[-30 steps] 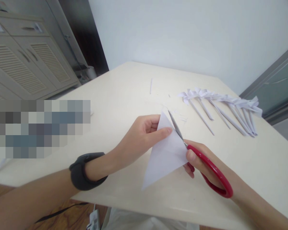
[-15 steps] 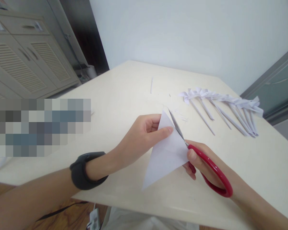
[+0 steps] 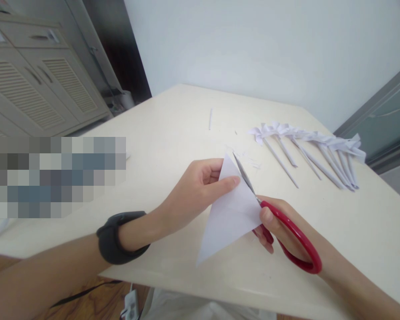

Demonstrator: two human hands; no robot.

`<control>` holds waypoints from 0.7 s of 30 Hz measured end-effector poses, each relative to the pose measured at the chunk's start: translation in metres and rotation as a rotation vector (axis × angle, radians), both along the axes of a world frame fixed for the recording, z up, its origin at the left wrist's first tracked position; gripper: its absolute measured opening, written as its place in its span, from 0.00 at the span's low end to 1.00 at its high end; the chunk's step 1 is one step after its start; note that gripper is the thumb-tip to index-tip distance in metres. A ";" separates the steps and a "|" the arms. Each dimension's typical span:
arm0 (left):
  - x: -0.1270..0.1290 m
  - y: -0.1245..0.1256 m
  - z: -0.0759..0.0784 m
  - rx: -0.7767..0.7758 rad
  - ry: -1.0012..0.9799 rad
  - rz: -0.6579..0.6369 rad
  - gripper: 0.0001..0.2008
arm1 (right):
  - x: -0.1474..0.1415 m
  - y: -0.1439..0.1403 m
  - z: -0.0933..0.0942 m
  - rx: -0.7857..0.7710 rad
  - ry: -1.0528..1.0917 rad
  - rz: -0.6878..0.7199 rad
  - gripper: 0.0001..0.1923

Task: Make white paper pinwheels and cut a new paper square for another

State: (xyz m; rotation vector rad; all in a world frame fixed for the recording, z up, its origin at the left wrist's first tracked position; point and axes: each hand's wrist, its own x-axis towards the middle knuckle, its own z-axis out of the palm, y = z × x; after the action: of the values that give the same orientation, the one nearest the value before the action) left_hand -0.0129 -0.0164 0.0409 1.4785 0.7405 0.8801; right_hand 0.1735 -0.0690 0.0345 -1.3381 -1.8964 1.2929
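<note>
My left hand [image 3: 203,186] pinches a white triangular piece of paper [image 3: 233,213] near its top point, thumb in front and fingers behind. A dark band circles my left wrist. My right hand [image 3: 273,215] grips red-handled scissors [image 3: 296,235], with the thumb on the near handle and part of the fingers hidden behind the paper. The scissors' blades lie along the paper's right edge, pointing up and to the left. Small paper scraps [image 3: 251,162] rest on the table just beyond the blade tips.
Several rolled paper stems with folded white tops [image 3: 310,138] lie in a row at the right of the cream table [image 3: 166,129]. A thin paper strip [image 3: 210,119] lies farther back. A blurred-out patch covers the left. Beyond stand a louvred cabinet [image 3: 53,84] and a wall.
A thin sliver at the paper's top corner has come off and lies among the scraps. The scissors' lower handle has shifted slightly, and both hands stay in nearly the same place.
</note>
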 end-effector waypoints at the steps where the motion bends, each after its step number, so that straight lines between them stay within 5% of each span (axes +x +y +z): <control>1: 0.000 0.000 0.000 -0.002 -0.001 -0.002 0.10 | 0.000 0.000 0.000 -0.005 0.001 -0.002 0.25; 21: -0.002 0.001 0.000 -0.040 -0.051 -0.054 0.11 | 0.001 0.002 -0.004 0.007 0.052 -0.002 0.21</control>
State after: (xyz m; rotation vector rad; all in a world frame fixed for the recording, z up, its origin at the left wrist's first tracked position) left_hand -0.0149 -0.0153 0.0414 1.4297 0.6737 0.8540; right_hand 0.1747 -0.0672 0.0301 -1.2903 -1.8622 1.3066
